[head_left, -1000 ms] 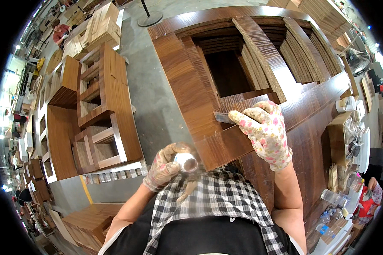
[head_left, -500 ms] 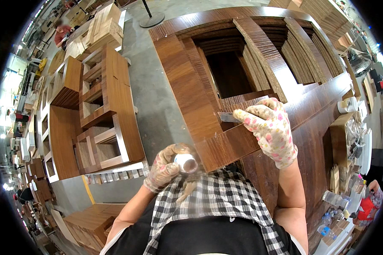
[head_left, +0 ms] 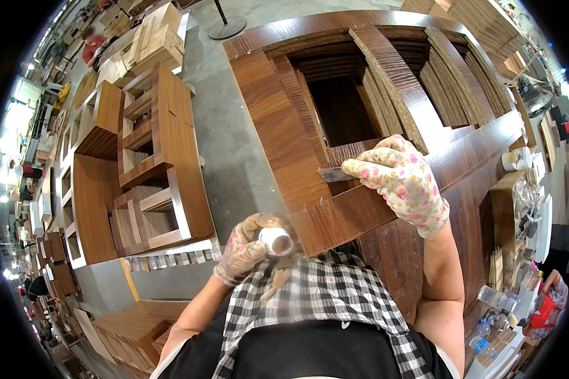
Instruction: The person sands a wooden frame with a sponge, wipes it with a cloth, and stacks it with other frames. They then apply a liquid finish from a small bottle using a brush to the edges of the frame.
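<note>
My right hand (head_left: 403,183), in a flowered glove, presses a flat metal scraper blade (head_left: 332,174) against the inner edge of a large brown wooden cabinet frame (head_left: 278,126). The frame lies flat in front of me, with dark open compartments. Close to my chest, my gloved left hand (head_left: 246,249) grips a small round container with a whitish top (head_left: 275,240), just off the frame's near corner.
Stacks of wooden cabinet boxes (head_left: 148,158) stand on the grey floor to my left, with more panels (head_left: 123,328) low on that side. Shelves with bottles and small items (head_left: 515,271) crowd the right edge. A person in red (head_left: 93,44) is far off, top left.
My right hand has slid the scraper slightly left along the frame edge. My left hand and the container have stayed put.
</note>
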Demonstrator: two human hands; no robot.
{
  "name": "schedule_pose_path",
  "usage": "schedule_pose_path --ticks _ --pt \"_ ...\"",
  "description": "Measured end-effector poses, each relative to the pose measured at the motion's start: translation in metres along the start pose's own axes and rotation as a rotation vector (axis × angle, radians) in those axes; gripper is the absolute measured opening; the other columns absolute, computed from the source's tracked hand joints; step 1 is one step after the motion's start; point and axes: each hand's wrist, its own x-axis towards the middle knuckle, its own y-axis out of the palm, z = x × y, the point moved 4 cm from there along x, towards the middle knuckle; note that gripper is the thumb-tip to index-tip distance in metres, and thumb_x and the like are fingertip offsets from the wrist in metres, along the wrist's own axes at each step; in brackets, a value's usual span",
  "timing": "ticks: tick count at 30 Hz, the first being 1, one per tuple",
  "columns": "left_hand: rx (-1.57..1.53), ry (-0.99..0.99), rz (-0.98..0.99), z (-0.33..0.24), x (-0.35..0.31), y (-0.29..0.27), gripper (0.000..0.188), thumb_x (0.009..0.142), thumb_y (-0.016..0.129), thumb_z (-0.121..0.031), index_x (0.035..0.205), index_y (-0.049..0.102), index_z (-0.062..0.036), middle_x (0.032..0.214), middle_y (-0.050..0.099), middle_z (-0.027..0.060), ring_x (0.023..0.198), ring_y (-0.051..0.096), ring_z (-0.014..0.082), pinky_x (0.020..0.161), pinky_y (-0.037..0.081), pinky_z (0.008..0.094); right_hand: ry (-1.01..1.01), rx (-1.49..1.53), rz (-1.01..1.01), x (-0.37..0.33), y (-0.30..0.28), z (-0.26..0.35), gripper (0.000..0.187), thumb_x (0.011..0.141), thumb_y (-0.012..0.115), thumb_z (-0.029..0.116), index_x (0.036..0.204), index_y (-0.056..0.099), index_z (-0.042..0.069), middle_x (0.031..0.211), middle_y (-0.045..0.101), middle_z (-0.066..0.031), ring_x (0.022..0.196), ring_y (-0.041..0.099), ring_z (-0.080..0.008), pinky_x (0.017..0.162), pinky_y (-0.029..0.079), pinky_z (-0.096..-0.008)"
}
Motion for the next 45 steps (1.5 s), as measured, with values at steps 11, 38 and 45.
schedule_pose_path --ticks 11,38,45 --pt "-0.009 0.014 -0.008 0.002 -0.001 -0.001 0.059 0.074 0.080 -0.040 0.114 0.058 -0.0032 0.115 0.060 0.0080 0.107 0.059 0.0191 0.094 0.048 0.0334 -0.048 -0.076 0.032 0.004 0.000 -0.001 0.035 0.065 0.070 0.001 0.099 0.072 0.010 0.087 0.068 -0.0043 0.079 0.059 -0.0219 0.067 0.050 -0.0343" --pt "-0.120 0.132 -0.025 -0.007 0.005 0.004 0.049 0.079 0.077 -0.037 0.110 0.059 -0.0052 0.110 0.061 0.0104 0.104 0.061 0.0233 0.091 0.050 0.0370 -0.062 -0.093 0.047 0.002 0.019 0.045 0.023 0.072 0.069 0.010 0.094 0.063 0.014 0.113 0.067 -0.0016 0.118 0.053 -0.0369 0.094 0.040 -0.0531" --pt "-0.128 0.130 -0.029 -0.002 0.004 0.000 0.051 0.078 0.078 -0.039 0.111 0.058 -0.0041 0.111 0.060 0.0100 0.103 0.061 0.0217 0.091 0.050 0.0367 0.016 -0.131 0.094 0.005 0.025 0.043 0.023 0.072 0.070 0.007 0.094 0.064 0.013 0.115 0.067 -0.0035 0.121 0.050 -0.0409 0.097 0.039 -0.0530"
